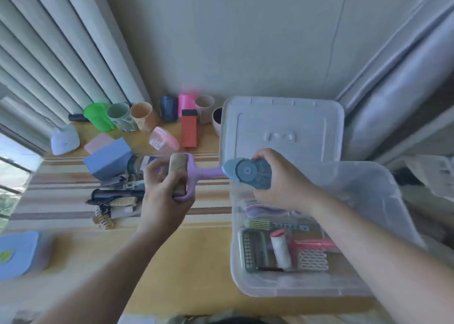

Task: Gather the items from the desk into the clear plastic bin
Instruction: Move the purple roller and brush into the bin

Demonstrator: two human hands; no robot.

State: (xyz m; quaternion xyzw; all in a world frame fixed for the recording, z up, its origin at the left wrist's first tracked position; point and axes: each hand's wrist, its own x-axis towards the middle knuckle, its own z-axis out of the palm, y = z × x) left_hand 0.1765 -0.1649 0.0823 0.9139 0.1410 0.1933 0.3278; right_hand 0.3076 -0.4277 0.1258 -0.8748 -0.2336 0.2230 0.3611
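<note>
Head view: the left hand [164,194] grips a lilac plastic lint roller [188,176] by its roll end, fingers wrapped round it above the striped surface [61,193]. The right hand [277,183] clasps a blue-grey flat plastic gadget with a round dial [248,172], perhaps a tape dispenser, over the clear plastic bin [383,183], close to the roller's handle tip. Combs and a white roller lie inside. Coloured cups [145,117] line the wall.
</note>
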